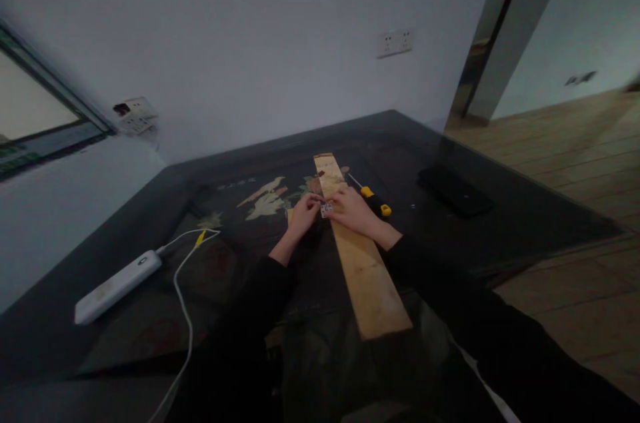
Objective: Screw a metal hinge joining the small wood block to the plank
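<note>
A long, pale wooden board [367, 276] lies lengthwise on the dark table, its near end over the front edge. Against its left edge sits a small silvery metal hinge [327, 210] with dark holes. My left hand [304, 212] pinches the hinge from the left, fingers closed. From the right, my right hand [354, 212] rests across the board with its fingertips closed on the hinge's other side. Part of a second wooden piece [290, 215] shows beside my left hand, mostly hidden by it. Just right of the board is a yellow and black screwdriver [375, 201].
A dark flat object [455, 191] lies on the table's right side. To the left, a white power strip [119, 286] trails a white cable [183, 296] toward the front edge. The wall with sockets [395, 43] stands behind the table [250, 156].
</note>
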`<state>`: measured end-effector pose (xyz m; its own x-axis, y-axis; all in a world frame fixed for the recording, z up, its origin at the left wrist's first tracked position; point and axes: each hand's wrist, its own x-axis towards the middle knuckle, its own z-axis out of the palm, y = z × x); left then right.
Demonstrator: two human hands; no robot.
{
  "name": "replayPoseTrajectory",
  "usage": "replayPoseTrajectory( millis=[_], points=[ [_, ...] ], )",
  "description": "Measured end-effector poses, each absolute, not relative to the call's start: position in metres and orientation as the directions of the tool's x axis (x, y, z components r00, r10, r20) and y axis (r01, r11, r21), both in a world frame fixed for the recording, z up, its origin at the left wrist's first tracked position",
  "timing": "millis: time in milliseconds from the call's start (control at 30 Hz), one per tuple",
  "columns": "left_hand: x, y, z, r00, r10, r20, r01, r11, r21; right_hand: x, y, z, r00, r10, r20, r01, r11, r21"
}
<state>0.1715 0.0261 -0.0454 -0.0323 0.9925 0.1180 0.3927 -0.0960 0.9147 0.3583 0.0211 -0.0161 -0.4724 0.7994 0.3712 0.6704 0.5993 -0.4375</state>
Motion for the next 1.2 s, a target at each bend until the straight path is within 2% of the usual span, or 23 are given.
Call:
replayPoseTrajectory(
  millis=[233, 367, 467, 567, 700, 800, 867, 1000, 1200],
  points=[
    [0.169, 0.028, -0.046, -0.059, 0.99, 0.124, 0.362, -0.095, 0.928, 0.34, 0.016, -0.017, -0.476, 0.848, 0.234, 0.763, 0.53, -0.37],
    [0.17, 0.025, -0.045, -0.053, 0.983, 0.173, 0.429, -0.134, 0.893, 0.338, 0.02, -0.011, -0.488, 0.853, 0.185, 0.772, 0.521, -0.364],
    [0.168, 0.024, -0.043, 0.019, 0.978, 0.206, 0.516, -0.186, 0.836, 0.338, 0.022, -0.011, -0.503, 0.846, 0.176, 0.76, 0.53, -0.376],
    [0.157, 0.024, -0.035, 0.115, 0.959, 0.26, 0.64, -0.272, 0.719, 0.339, 0.024, -0.013, -0.509, 0.842, 0.177, 0.746, 0.534, -0.398],
    [0.128, 0.022, -0.023, 0.178, 0.925, 0.335, 0.827, -0.325, 0.458, 0.34, 0.027, -0.018, -0.505, 0.837, 0.212, 0.727, 0.545, -0.418],
    [0.105, 0.016, -0.023, 0.202, 0.94, 0.273, 0.916, -0.28, 0.286, 0.341, 0.029, -0.021, -0.496, 0.837, 0.231, 0.72, 0.545, -0.429],
    [0.094, 0.013, -0.027, 0.187, 0.966, 0.179, 0.946, -0.226, 0.232, 0.341, 0.029, -0.022, -0.494, 0.838, 0.233, 0.715, 0.544, -0.44],
    [0.087, 0.012, -0.033, 0.174, 0.982, 0.08, 0.959, -0.187, 0.214, 0.341, 0.03, -0.023, -0.488, 0.844, 0.223, 0.712, 0.533, -0.457],
    [0.091, 0.015, -0.029, 0.208, 0.971, 0.116, 0.942, -0.231, 0.245, 0.341, 0.029, -0.021, -0.482, 0.849, 0.216, 0.713, 0.523, -0.467]
  ],
)
